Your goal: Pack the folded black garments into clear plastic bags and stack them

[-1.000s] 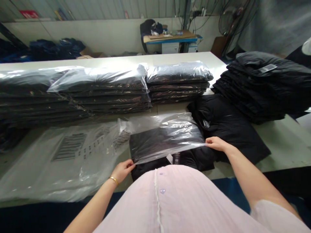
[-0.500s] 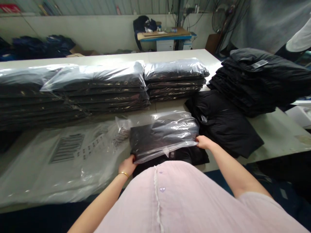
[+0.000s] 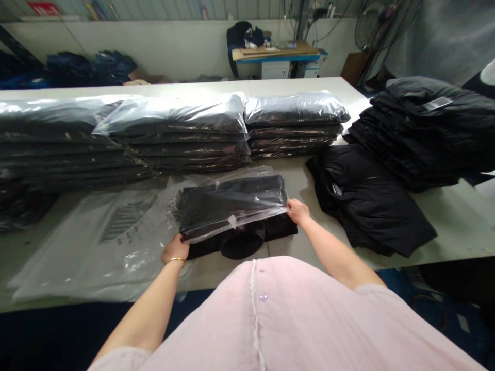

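Observation:
A folded black garment (image 3: 242,242) lies in front of me, partly inside a clear plastic bag (image 3: 232,198). Its lower part, with a rounded collar-like edge, sticks out of the bag toward me. My left hand (image 3: 176,249), with a gold bracelet at the wrist, pinches the bag's near left corner. At the near right corner, my right hand (image 3: 298,210) grips the bag's edge with closed fingers. Flat clear bags with printed barcodes (image 3: 93,242) lie beside my left hand.
Stacks of bagged black garments (image 3: 170,134) line the table behind. A loose black garment (image 3: 371,201) lies at the right, before a tall pile of black garments (image 3: 429,134). A small desk (image 3: 276,52) stands by the far wall.
Both hands and the bagged garment have shifted left and slightly away from me. More of the garment's rounded edge shows below the bag. The camera view has turned a little left.

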Tool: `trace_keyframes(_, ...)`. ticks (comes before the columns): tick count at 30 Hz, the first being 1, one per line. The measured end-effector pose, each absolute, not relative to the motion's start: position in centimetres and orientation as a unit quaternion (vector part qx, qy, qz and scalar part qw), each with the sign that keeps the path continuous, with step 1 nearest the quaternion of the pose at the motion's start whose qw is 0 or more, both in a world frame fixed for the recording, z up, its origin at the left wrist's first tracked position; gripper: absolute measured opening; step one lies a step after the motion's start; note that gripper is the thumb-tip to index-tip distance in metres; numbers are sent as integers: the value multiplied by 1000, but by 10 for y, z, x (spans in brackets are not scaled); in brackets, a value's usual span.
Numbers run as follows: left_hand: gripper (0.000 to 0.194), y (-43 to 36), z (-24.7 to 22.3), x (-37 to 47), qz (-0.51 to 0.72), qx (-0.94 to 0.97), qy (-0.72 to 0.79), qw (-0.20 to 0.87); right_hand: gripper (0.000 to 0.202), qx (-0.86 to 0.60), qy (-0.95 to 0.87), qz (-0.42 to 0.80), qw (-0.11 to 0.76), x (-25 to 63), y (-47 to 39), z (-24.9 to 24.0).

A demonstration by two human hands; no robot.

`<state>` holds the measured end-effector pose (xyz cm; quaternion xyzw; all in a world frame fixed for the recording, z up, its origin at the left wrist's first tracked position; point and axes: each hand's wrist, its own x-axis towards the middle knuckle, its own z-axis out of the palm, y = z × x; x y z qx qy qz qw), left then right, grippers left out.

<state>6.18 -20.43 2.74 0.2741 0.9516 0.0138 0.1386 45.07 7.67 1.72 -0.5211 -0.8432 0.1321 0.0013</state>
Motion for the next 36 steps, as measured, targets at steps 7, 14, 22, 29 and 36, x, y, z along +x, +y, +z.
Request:
trace_keyframes(7, 20, -229, 17, 82, 33, 407, 901, 147, 11, -467, -873, 145, 0, 517, 64, 1)
trace_keyframes(14, 39, -234, 25, 101, 107, 499, 860, -1, 23, -404, -872, 276, 11, 537, 55, 2)
trace_keyframes(22, 76, -201, 0, 136, 132, 552, 823, 2, 45, -416, -860, 297, 10, 534, 37, -2)
trace_keyframes(29, 63, -197, -24, 147, 112, 532, 839, 9, 13, -578, -810, 93, 7, 505, 7, -17)
trace_keyframes(36, 40, -188, -10, 153, 159, 485, 859, -35, 18, -676, -730, 105, -17, 482, 24, -27)
